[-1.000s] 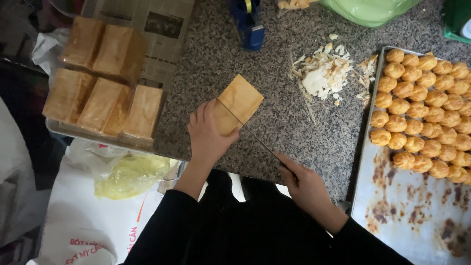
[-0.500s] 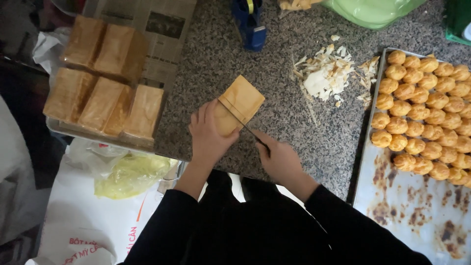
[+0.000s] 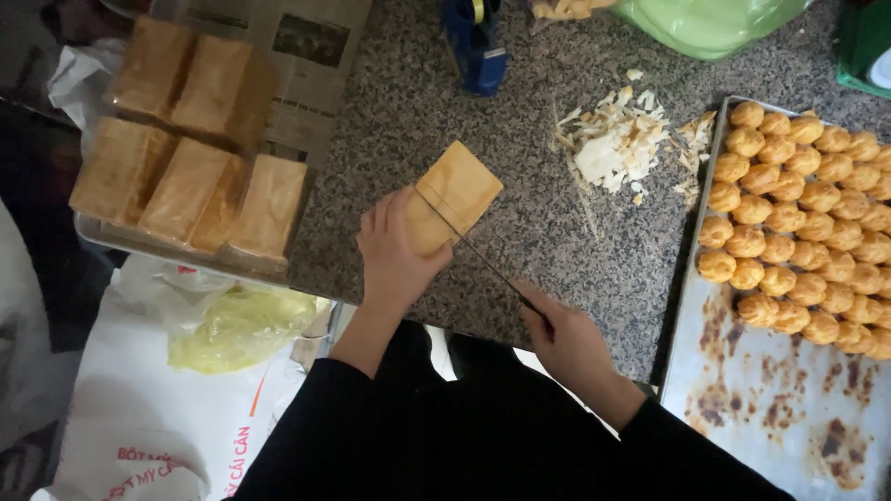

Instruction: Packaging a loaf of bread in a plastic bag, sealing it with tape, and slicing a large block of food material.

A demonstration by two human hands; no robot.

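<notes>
Steadied loaf (image 3: pixel 457 193) under closed left hand (image 3: pixel 397 249) on table (image 3: pixel 520 186); gripped knife (image 3: pixel 483 260) in right hand (image 3: pixel 571 341), blade crosswise to loaf's length.

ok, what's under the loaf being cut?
The loaf sits straight on the speckled counter; no board shows around it. The left hand covers its near end, so that part is hidden. The knife is in the right hand.
</notes>
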